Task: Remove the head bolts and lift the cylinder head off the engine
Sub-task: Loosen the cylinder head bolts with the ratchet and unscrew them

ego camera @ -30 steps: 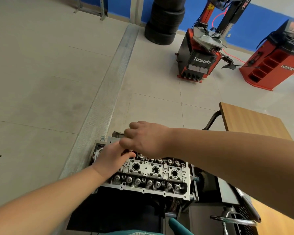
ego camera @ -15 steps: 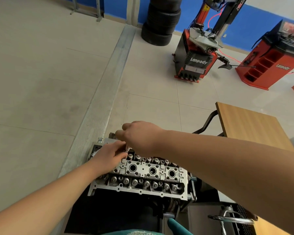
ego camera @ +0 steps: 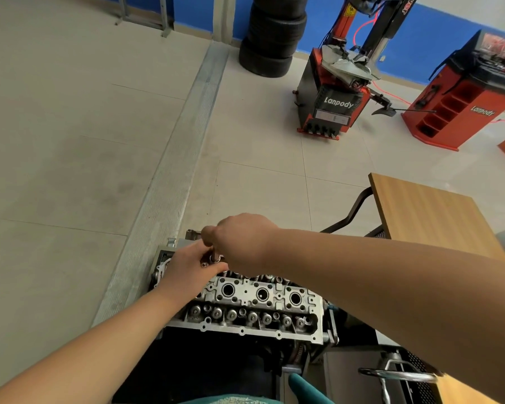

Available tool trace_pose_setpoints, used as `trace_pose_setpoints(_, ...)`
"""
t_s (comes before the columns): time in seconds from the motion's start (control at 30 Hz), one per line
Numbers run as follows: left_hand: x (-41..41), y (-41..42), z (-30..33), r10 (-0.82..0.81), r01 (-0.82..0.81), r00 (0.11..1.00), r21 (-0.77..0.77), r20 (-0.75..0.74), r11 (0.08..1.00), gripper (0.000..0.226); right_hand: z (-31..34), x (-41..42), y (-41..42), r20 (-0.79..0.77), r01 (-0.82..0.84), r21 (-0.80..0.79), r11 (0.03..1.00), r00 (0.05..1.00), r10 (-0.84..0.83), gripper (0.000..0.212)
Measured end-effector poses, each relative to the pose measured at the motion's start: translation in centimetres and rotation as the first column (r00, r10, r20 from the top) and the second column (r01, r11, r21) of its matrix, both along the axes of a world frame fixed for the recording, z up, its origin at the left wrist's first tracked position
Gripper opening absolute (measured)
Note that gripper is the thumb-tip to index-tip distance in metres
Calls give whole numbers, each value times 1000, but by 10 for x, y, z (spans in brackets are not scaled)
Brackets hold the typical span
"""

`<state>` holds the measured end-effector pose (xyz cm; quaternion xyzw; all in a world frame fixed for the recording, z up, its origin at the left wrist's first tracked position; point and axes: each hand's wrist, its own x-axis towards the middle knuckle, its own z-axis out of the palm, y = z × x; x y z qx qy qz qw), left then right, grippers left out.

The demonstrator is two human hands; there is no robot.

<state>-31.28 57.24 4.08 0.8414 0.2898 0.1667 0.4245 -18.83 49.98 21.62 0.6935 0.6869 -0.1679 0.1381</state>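
While the left hand (ego camera: 191, 265) is steadying it, the right hand (ego camera: 239, 243) is now pinching a bolt (ego camera: 215, 256) up & out; cyl. head (ego camera: 254, 304) is sitting on the engine, far-left corner bolt prob. freed.

From my feed I see a pale tiled floor (ego camera: 70, 141) with a grey metal strip (ego camera: 169, 182) running across it from the far wall toward me. That far wall (ego camera: 438, 30) is blue low down and white above. A stack of black tyres (ego camera: 274, 36) stands against it. To its right sits a red and black tyre changer (ego camera: 336, 94) marked Lanpody, and further right a red wheel balancer (ego camera: 461, 103) with open shelves. A wooden tabletop (ego camera: 429, 217) on a dark frame stands nearer, on my right. Light is even and bright
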Motion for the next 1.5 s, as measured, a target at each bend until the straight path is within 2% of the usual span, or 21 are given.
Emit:
trace_pose_setpoints(0.07,-1,10,-1,-150,147,984,-47,-92,988,18,4,5,2,18,-140,11,990,990,140,30)
trace_pose_setpoints(0.13,-5,21,-1,-240,230,961,-86,-139,969,35,5,12,4,12,-171,13,985,985,171,25)
trace_pose_setpoints(0.17,-6,26,-2,-240,230,961,-87,-135,969,42,7,16,4,-32,-133,-2,991,991,133,29)
trace_pose_setpoints(0.2,-7,29,0,-230,220,966,-92,-121,971,39,7,19,4,-83,-102,-20,995,991,100,34)
trace_pose_setpoints(0.27,-7,33,0,-171,161,981,-106,-96,981,10,9,16,2,-145,-73,22,997,987,75,37)
trace_pose_setpoints(0.33,-4,31,0,-111,106,992,-87,-61,991,25,6,10,3,-106,10,58,998,994,-4,41)
trace_pose_setpoints(0.4,0,28,0,-103,103,994,-26,-20,994,36,4,4,6,11,104,49,993,994,-105,48)
trace_pose_setpoints(0.47,-1,26,-2,-113,112,994,-53,-2,992,36,4,1,8,74,104,31,994,992,-106,37)
trace_pose_setpoints(0.53,-2,30,-7,-166,161,986,-149,-18,976,26,9,5,7,70,57,20,998,996,-58,7)
trace_pose_setpoints(0.63,-7,34,-8,-255,242,966,-190,-45,951,35,15,11,7,7,-22,19,1000,1000,22,36)
trace_pose_setpoints(0.67,-7,34,-7,-250,237,967,-183,-48,954,34,17,11,7,-16,-25,29,999,1000,26,39)
trace_pose_setpoints(0.73,-5,36,-5,-201,190,978,-172,-54,967,18,13,9,7,0,31,38,999,1000,-31,34)
trace_pose_setpoints(0.83,1,36,-4,-150,143,988,-165,-34,976,41,5,7,8,34,179,20,984,983,-180,40)
trace_pose_setpoints(0.93,1,41,-6,-185,176,983,-263,-9,949,46,2,9,5,-35,177,3,984,984,-177,12)
trace_pose_setpoints(1.0,-1,48,-5,-186,162,982,-365,-32,917,47,5,14,2,-87,76,17,997,993,-75,32)
trace_pose_setpoints(1.1,-2,54,-4,-255,204,966,-476,-46,855,32,6,16,-1,-166,14,30,999,986,-9,39)
trace_pose_setpoints(1.2,0,51,4,-314,266,946,-369,-78,891,17,0,10,-4,-225,84,37,996,971,-74,33)
trace_pose_setpoints(1.3,3,48,6,-242,209,968,-337,-60,918,35,-7,5,-2,-120,269,67,961,958,-260,40)
trace_pose_setpoints(1.4,3,53,7,-286,238,957,-444,-44,864,48,-7,2,0,-61,263,75,962,964,-259,17)
trace_pose_setpoints(1.43,2,59,6,-317,260,946,-414,-74,873,50,-5,3,-1,-76,241,64,968,969,-236,15)
trace_pose_setpoints(1.5,-1,72,2,-330,290,931,-231,-157,929,42,1,6,-3,-113,184,35,982,977,-179,35)
